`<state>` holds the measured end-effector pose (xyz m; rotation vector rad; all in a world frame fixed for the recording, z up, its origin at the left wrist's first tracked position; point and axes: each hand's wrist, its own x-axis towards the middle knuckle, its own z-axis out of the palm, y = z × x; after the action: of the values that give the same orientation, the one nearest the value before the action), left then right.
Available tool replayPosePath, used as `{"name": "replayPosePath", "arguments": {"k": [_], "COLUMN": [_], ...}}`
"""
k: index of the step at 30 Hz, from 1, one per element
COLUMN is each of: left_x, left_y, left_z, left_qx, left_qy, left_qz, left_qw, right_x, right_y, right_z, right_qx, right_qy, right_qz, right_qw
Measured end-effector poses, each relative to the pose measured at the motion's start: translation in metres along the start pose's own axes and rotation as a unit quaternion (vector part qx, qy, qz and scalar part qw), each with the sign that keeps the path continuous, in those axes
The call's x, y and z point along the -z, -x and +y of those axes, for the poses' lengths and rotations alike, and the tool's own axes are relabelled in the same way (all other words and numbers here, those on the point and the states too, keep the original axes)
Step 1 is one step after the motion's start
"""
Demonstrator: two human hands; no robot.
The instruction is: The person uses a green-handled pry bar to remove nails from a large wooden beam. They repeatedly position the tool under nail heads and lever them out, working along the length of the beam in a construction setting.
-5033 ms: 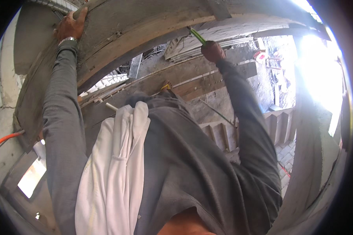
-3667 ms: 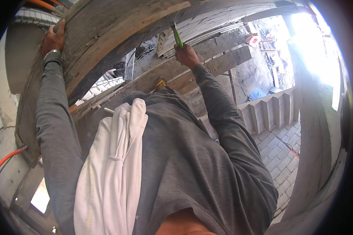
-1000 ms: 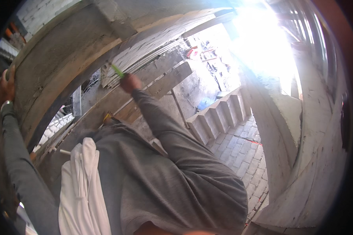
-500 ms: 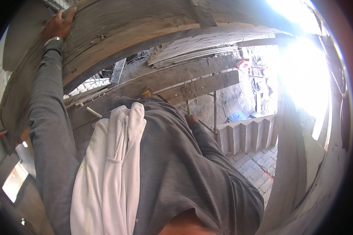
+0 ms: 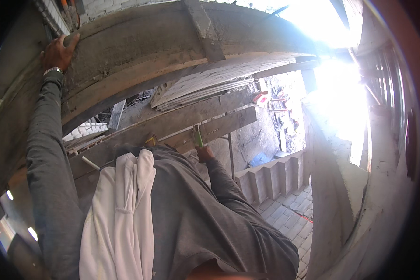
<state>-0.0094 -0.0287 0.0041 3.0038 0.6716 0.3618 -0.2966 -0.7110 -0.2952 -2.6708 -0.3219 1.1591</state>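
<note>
My left hand (image 5: 58, 54) is hooked over the top edge of a large grey, cement-stained board (image 5: 140, 39), its arm stretched up along the left side. Lower down, near my waist, my right hand (image 5: 204, 153) is closed round a slim tool with a green handle (image 5: 199, 137). The tool points upward in front of the wooden planks; its far end is too small to name. A yellow item (image 5: 151, 140) shows beside my clothing, its kind unclear. A pale cloth (image 5: 121, 210) hangs down my front, over my grey top.
Wooden planks (image 5: 182, 109) cross below the big board, and an upright batten (image 5: 203, 30) overlaps it. To the right are a zigzag stepped concrete edge (image 5: 275, 175), paving blocks (image 5: 289, 210) and a pale upright (image 5: 331, 186). Strong daylight washes out the upper right.
The view has shifted, and the surroundings sit further left in it. My right hand has come up with the green-handled tool, which shows more fully. My left hand stays on the board.
</note>
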Motion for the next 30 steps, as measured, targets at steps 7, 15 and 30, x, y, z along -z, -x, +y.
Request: {"name": "replayPosePath", "arguments": {"k": [7,15,30], "left_x": [-0.002,-0.007,-0.017], "left_y": [0.0,0.002,-0.006], "left_z": [0.004,0.002,-0.005], "left_qx": [-0.009,-0.015,-0.025], "left_qy": [0.007,0.01,0.03], "left_qz": [0.048,0.059,0.054], "left_qw": [0.999,0.998,0.998], "right_x": [0.015,0.029,0.301], "right_y": [-0.022,0.024,0.082], "right_z": [0.017,-0.03,-0.19], "right_qx": [-0.023,-0.041,0.103], "right_qy": [0.033,-0.105,-0.379], "right_qz": [0.087,0.05,0.508], "right_qw": [0.995,0.992,0.767]}}
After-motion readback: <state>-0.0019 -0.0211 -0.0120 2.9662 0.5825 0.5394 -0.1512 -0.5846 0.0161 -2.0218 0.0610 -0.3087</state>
